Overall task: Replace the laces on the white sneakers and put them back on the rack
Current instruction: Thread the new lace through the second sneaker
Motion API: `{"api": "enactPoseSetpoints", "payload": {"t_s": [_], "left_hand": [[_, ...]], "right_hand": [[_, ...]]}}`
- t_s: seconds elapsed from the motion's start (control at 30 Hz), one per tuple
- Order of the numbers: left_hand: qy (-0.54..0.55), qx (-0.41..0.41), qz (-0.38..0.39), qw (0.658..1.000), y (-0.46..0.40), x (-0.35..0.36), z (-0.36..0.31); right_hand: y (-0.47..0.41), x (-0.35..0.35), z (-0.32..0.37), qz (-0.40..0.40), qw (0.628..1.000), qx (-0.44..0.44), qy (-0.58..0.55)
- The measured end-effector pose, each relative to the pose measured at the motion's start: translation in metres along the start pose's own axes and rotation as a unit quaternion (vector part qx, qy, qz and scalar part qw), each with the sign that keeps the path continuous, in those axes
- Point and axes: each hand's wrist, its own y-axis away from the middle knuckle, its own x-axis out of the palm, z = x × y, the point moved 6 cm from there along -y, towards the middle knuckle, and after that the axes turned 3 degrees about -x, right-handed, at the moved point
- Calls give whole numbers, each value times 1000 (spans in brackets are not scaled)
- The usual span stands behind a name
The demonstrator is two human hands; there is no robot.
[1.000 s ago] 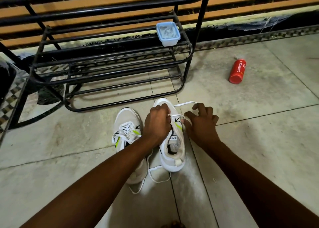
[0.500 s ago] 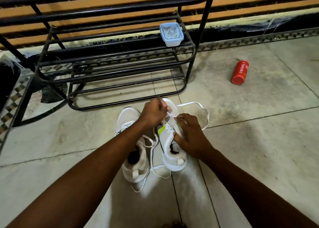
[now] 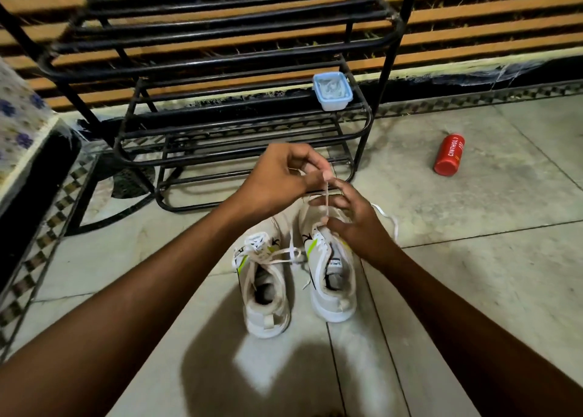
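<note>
Two white sneakers with yellow-green accents stand side by side on the tiled floor, heels toward me. The left sneaker [image 3: 265,290] has a loosely tied lace. Over the front of the right sneaker [image 3: 331,278], my left hand [image 3: 277,180] is raised and pinches a white lace [image 3: 326,196] that runs taut down to the shoe. My right hand [image 3: 356,224] rests on the shoe's upper with fingers spread, the thumb against the lace near the eyelets. Another stretch of the lace [image 3: 389,219] loops over the floor to the right. The black metal shoe rack [image 3: 239,120] stands just behind.
A small blue-rimmed plastic tub [image 3: 332,91] sits on the rack's middle shelf at the right end. A red bottle [image 3: 448,155] lies on the floor to the right. A patterned cloth-covered ledge [image 3: 22,132] is at the left edge. A slatted wall stands behind the rack.
My left hand has lifted away from the right sneaker, drawing the lace upward and taut. My right hand has opened over the shoe's upper. The view has shifted closer to the rack.
</note>
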Motion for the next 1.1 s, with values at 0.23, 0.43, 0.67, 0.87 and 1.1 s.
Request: {"api": "enactPoseSetpoints", "payload": {"t_s": [0.23, 0.43, 0.67, 0.87, 1.1], "left_hand": [[-35, -84, -4, 996, 3, -47, 38], [-144, -156, 18, 977, 13, -88, 131], [-287, -221, -88, 928, 27, -92, 201], [-274, -100, -104, 951, 7, -44, 141], [-217, -18, -104, 970, -11, 16, 73]], "right_hand": [[-42, -34, 52, -108, 991, 16, -79], [-48, -71, 14, -195, 966, 117, -124], [-40, -93, -39, -312, 927, 177, -113], [-31, -85, -47, -247, 938, 130, 204], [-51, -15, -9, 3, 988, -67, 142]]}}
